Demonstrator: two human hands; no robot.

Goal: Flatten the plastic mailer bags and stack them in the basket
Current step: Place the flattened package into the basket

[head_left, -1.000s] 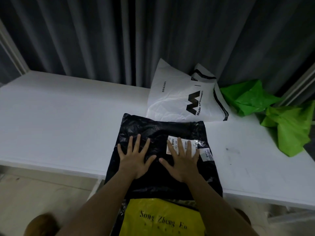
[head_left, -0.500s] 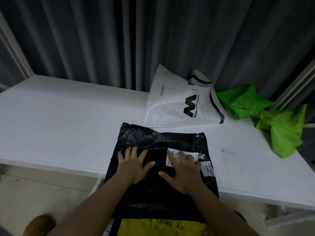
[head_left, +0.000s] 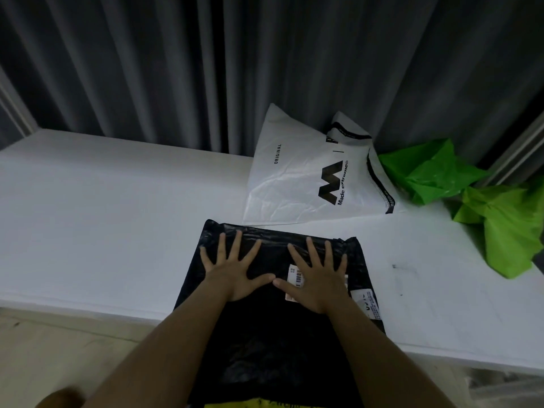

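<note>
Both hands flat on black bag [head_left: 273,304], fingers spread and straight, pressing, not grasping anything. Left hand [head_left: 232,272] on the bag's left half, right hand [head_left: 316,282] on the right half, partly over a white label [head_left: 295,275]; thumbs nearly touch at the middle. Bag lies across the table's [head_left: 117,219] near edge, its top end on the tabletop, lower part hanging off toward the person. A yellow bag [head_left: 265,404] peeks out under it at the bottom edge of view. Basket not in view.

Step in hand, as I judge it: smoothing air and creases out of the black bag. To do it well: keep palms flat, sweep from middle outward to the side edges and toward the far end, w/ even pressure so the film doesn't bunch. Watch the overhang; bag could slide off.

Still to do: white bag [head_left: 312,178] at the far edge, two green bags [head_left: 426,172] [head_left: 509,228] by the far right corner, all crumpled.
</note>
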